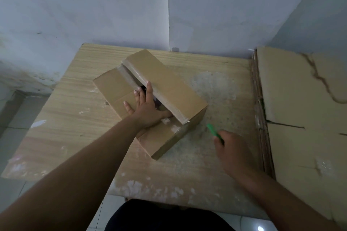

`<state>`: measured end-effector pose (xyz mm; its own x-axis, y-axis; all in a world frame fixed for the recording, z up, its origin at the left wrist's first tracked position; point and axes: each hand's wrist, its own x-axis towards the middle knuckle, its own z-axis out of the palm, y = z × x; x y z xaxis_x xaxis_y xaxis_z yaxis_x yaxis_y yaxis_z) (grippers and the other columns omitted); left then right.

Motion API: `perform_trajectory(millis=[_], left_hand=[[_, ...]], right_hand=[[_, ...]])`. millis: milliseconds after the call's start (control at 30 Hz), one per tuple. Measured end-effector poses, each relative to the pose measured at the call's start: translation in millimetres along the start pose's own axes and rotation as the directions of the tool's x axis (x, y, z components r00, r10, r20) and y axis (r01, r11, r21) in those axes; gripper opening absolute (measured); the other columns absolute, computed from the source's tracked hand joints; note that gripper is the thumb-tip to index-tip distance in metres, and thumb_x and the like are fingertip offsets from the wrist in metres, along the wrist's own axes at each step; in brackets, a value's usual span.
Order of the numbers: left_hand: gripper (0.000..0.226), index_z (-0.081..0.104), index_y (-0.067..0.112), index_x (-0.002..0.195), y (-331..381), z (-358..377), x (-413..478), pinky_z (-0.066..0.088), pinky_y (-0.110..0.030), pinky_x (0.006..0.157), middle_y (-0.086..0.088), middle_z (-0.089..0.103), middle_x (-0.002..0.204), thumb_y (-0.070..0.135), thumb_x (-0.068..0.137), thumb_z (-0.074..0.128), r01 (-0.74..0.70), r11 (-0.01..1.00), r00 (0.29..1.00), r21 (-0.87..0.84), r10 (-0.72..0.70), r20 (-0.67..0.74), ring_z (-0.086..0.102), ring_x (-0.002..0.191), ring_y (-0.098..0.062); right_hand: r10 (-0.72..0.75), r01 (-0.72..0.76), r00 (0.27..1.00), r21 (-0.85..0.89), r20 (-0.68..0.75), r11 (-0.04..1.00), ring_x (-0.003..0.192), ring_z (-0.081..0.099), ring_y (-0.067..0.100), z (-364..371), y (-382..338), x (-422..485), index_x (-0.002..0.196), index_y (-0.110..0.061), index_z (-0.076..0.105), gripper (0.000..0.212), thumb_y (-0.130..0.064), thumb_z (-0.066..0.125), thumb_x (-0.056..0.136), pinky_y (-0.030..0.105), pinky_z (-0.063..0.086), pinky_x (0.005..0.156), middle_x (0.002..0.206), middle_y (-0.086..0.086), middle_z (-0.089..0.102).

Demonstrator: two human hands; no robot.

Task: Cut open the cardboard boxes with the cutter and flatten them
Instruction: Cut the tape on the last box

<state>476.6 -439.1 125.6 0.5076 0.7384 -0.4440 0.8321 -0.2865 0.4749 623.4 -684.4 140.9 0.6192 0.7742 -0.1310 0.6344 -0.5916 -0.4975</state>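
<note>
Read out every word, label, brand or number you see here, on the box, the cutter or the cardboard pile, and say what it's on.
None: no readable text shows in this view.
On the cardboard box: plain brown faces and clear tape, no print.
On the green cutter: no marking visible, mostly covered by the right hand.
On the stack of flattened cardboard: blank, only tears and tape.

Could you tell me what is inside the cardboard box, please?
Only a dark gap shows between the cardboard box flaps, where the left hand rests; flaps and hand hide any contents.
</note>
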Motion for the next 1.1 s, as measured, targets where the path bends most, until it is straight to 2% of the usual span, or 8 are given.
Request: perform_trajectory(millis=[100,367,567,667,800,933,1000,1100], left_hand=[[0.136,-0.037,0.036,0.152,1,3,-1,-0.022,-0.067,0.114,-0.007,-0.027,0.169,0.079,0.076,0.066,-0.008,1.0,0.999,0.022,0.009,-0.031,-0.029,0.154,-0.027],[0.139,-0.037,0.021,0.153,3,20,-10,-0.019,-0.071,0.116,-0.003,-0.022,0.171,0.088,0.073,0.054,-0.03,0.982,0.988,0.184,0.057,-0.142,-0.025,0.156,-0.027],[0.132,-0.042,0.019,0.15,0,16,-13,-0.021,-0.072,0.114,0.0,-0.021,0.171,0.09,0.078,0.043,-0.135,0.969,0.986,0.206,0.151,-0.065,-0.025,0.156,-0.023],[0.131,-0.044,0.018,0.149,3,10,-16,-0.021,-0.072,0.113,0.0,-0.02,0.171,0.081,0.083,0.051,-0.175,0.969,0.983,0.175,0.183,-0.026,-0.021,0.157,-0.023],[0.137,-0.053,0.023,0.14,4,-7,-19,-0.024,-0.071,0.113,0.002,-0.02,0.171,0.064,0.084,0.066,-0.241,0.968,0.97,0.075,0.239,0.038,-0.015,0.158,-0.021],[0.145,-0.053,0.045,0.136,-15,-25,-23,-0.023,-0.071,0.113,0.003,0.011,0.173,0.046,0.077,0.08,-0.383,0.924,0.922,-0.01,0.383,0.055,0.003,0.16,-0.022],[0.145,-0.053,0.051,0.132,-21,-37,-28,-0.022,-0.07,0.115,0.005,0.0,0.174,0.041,0.08,0.081,-0.464,0.885,0.881,-0.025,0.465,0.094,-0.001,0.159,-0.023],[0.141,-0.051,0.046,0.137,-27,-58,-36,-0.014,-0.064,0.121,0.019,-0.031,0.162,0.04,0.085,0.08,-0.565,0.825,0.816,-0.01,0.56,0.139,-0.011,0.158,-0.02]], right_hand=[[0.073,-0.076,0.992,-0.026,-0.103,0.997,0.062,0.053,0.021,3,29,13,0.084,-0.016,0.059,0.02,-0.023,0.052,0.101,0.03,0.031,0.055,0.069,-0.001,0.051],[0.313,-0.29,0.947,-0.223,0.074,0.931,0.109,0.058,0.035,20,37,47,0.122,-0.008,0.056,0.035,-0.035,0.047,0.102,0.037,0.047,0.082,0.12,0.016,0.059],[-0.152,0.165,0.982,-0.116,0.115,0.979,0.147,0.019,0.032,10,-24,45,0.159,-0.019,0.005,0.093,-0.06,0.053,0.09,0.045,0.028,0.118,0.16,0.013,0.015],[-0.166,0.229,0.945,-0.206,0.283,0.951,0.152,-0.008,0.034,19,-46,56,0.157,-0.031,-0.011,0.104,-0.072,0.049,0.084,0.049,0.011,0.123,0.165,0.011,-0.012],[-0.18,0.234,0.961,-0.275,0.208,0.932,0.142,0.019,0.035,26,-61,63,0.158,-0.028,0.007,0.087,-0.067,0.042,0.089,0.048,0.036,0.11,0.157,0.012,0.011],[-0.043,0.078,0.988,-0.236,0.152,0.969,0.107,0.055,0.035,32,-71,64,0.156,-0.028,0.018,0.062,-0.039,0.041,0.099,0.041,0.05,0.081,0.13,0.013,0.044],[0.053,-0.044,0.996,-0.131,0.07,0.99,0.103,0.062,0.036,40,-73,62,0.151,-0.022,0.036,0.049,-0.033,0.038,0.103,0.042,0.052,0.083,0.123,0.014,0.059],[0.181,-0.169,0.958,0.071,-0.224,0.983,0.088,0.069,0.04,48,-81,50,0.109,0.003,0.069,0.048,-0.036,0.041,0.105,0.038,0.05,0.073,0.096,0.027,0.071]])
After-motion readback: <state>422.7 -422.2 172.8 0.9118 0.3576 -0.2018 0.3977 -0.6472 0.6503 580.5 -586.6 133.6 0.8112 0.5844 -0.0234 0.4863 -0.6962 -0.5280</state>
